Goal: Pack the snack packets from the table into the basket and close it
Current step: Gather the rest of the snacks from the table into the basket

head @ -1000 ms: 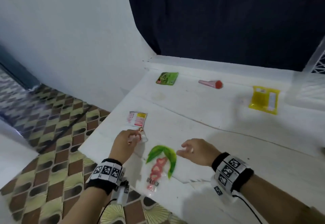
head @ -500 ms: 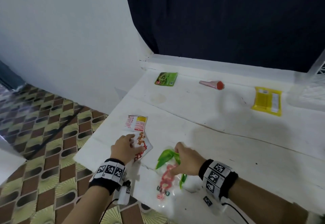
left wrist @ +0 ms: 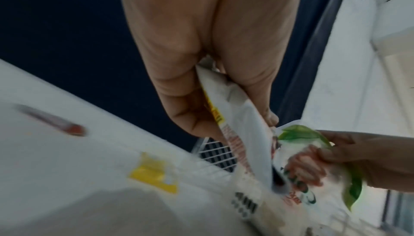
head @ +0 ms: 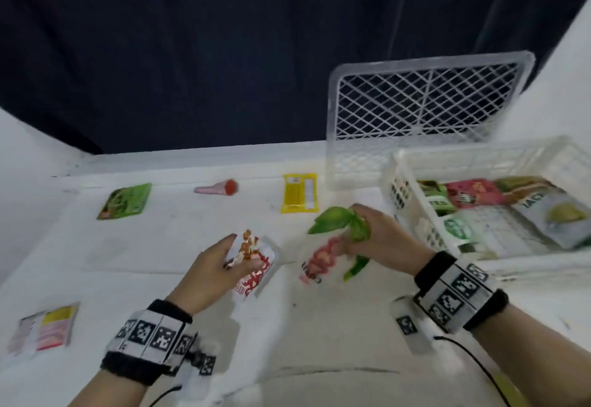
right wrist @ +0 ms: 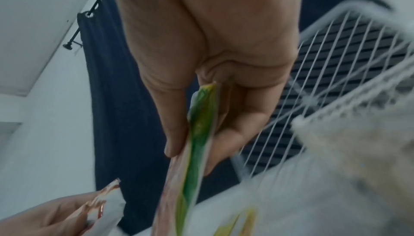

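The left hand (head: 208, 270) pinches one white-and-red packet (head: 252, 274); the right hand (head: 380, 240) grips one green-and-pink packet (head: 332, 243), both at frame centre above the tabletop (head: 160, 262). Four packets lie loose at left and upper centre. At right, the open white basket (head: 412, 166) holds several overlapping packets, count unclear, cut by the frame edge.

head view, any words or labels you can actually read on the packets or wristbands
"ACK": part of a word on the pale packet in the basket.
Red print on the left hand's packet: blurred.
Print on the right hand's clear packet: blurred.
Wristbands: square code markers, no words.
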{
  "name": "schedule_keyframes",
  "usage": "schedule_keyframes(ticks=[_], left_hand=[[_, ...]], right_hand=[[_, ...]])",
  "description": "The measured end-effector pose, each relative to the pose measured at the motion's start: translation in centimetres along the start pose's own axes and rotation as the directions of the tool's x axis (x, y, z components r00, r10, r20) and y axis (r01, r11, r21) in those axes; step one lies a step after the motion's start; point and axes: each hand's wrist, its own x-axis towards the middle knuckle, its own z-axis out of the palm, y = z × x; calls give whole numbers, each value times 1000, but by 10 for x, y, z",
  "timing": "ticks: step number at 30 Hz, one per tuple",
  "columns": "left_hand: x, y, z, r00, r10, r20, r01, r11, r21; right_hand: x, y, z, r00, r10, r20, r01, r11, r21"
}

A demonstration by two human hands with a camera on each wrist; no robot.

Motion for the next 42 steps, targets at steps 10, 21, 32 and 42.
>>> schedule_keyframes(ticks=[10, 21, 32, 42], left_hand=[[154, 222, 163, 961, 221, 164, -189, 963, -191], [262, 361, 285, 950, 144, 276, -109, 984, -139], [283, 294, 374, 850, -236, 470, 57, 930, 363], [278, 275, 387, 895, -81, 439, -152, 869, 471]], right_hand=[[-37, 99, -263, 980, 54, -193, -85, 984, -157], [6, 202, -397, 935, 344, 81, -298, 892, -341], [42, 239, -355, 762, 541, 356, -193, 714, -674], [43, 259, -331, 777, 480, 407, -155, 772, -616]])
